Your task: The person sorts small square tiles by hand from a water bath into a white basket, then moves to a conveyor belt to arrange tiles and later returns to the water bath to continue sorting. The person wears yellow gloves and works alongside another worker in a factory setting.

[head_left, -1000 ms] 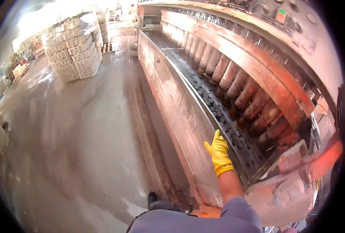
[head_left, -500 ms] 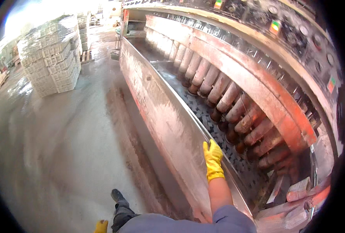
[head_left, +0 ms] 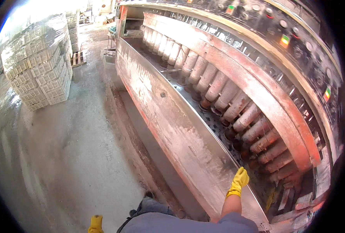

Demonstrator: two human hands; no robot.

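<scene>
My right hand (head_left: pixel 239 181), in a yellow rubber glove, is closed at the upper edge of a long metal side panel (head_left: pixel 172 116). The panel is stained reddish-brown and runs away from me along a large machine. Behind it stands a row of thick, dirty cylinders (head_left: pixel 223 95), tilted, with their lower ends down over a dark bed (head_left: pixel 215 126). My left hand (head_left: pixel 96 224), gloved in yellow too, hangs low at the bottom edge of the view, beside my leg; its fingers cannot be made out. Nothing shows in it.
A curved red guard beam (head_left: pixel 254 73) spans the cylinders, with gauges and knobs (head_left: pixel 283 24) above it. Along the panel's foot runs a recessed channel (head_left: pixel 145 134). Far left, wrapped stacks of crates (head_left: pixel 40 66) stand on the wet concrete floor (head_left: pixel 79 155), near a wooden pallet (head_left: pixel 78 59).
My right hand has slid along the panel edge, now lower and farther right in view. The crate stacks look nearer as I have moved forward. My left hand stays low.
</scene>
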